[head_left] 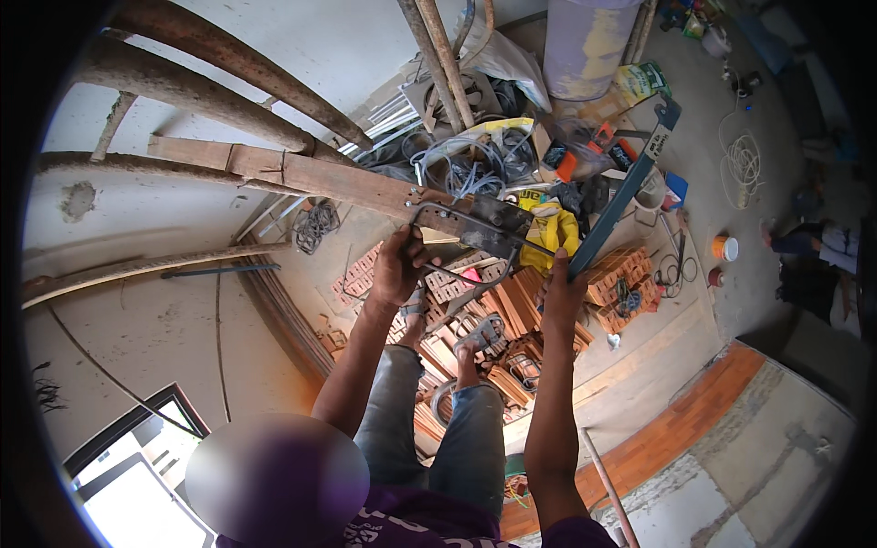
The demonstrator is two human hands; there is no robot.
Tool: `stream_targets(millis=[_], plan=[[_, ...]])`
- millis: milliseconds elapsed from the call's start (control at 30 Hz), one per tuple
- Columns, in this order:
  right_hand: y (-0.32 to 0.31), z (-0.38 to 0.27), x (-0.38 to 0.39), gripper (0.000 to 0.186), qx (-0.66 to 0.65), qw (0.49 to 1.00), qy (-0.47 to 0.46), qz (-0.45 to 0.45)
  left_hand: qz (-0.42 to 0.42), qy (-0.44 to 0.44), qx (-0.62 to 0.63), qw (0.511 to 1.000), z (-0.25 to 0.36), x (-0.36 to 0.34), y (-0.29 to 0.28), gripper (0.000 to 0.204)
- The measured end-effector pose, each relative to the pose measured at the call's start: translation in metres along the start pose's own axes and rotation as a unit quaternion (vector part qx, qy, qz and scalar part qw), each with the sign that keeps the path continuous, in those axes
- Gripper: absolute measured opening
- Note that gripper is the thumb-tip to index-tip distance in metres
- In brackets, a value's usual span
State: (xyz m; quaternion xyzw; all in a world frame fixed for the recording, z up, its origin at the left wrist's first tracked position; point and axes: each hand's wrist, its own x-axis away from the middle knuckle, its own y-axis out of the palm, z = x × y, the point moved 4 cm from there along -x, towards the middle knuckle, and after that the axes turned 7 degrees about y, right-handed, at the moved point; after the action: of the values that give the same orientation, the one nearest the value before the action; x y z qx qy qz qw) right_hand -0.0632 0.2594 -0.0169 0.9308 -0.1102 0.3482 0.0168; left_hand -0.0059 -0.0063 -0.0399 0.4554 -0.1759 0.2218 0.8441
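My left hand (395, 269) clamped on rod (532, 245), nine-o'clock side: thin, likely stiff. Right hand (561, 294) clamped on bar (621, 196), seven-o'clock end: likely heavy, good hold there.

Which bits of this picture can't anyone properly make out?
In the head view:
Lower end of the teal bar: covered by the right hand.
One end of the pale lilac drum: cut off by the upper edge.
Person at far right: dim, partly lost in the dark rim.
Clutter beside the drum: many items too small and jumbled.
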Motion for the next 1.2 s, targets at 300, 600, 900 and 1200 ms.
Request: stream_targets(millis=[300,600,900,1200], plan=[[0.003,0.001,0.001,0.047,-0.025,0.999,0.027,-0.009,-0.023,-0.018,-0.026,0.999,0.007,-0.004,0.002,0.023],[0.007,-0.003,0.005,0.045,-0.036,0.998,0.048,-0.007,-0.012,0.011,-0.026,1.000,0.011,0.000,0.011,0.023],[0.003,0.000,0.001,0.040,-0.040,0.998,0.038,-0.034,0.006,0.041,-0.083,0.996,0.023,0.015,0.031,0.024],[0.008,-0.007,-0.001,0.040,-0.066,0.995,0.026,-0.067,0.013,0.058,-0.123,0.991,0.034,0.028,0.046,0.029]])
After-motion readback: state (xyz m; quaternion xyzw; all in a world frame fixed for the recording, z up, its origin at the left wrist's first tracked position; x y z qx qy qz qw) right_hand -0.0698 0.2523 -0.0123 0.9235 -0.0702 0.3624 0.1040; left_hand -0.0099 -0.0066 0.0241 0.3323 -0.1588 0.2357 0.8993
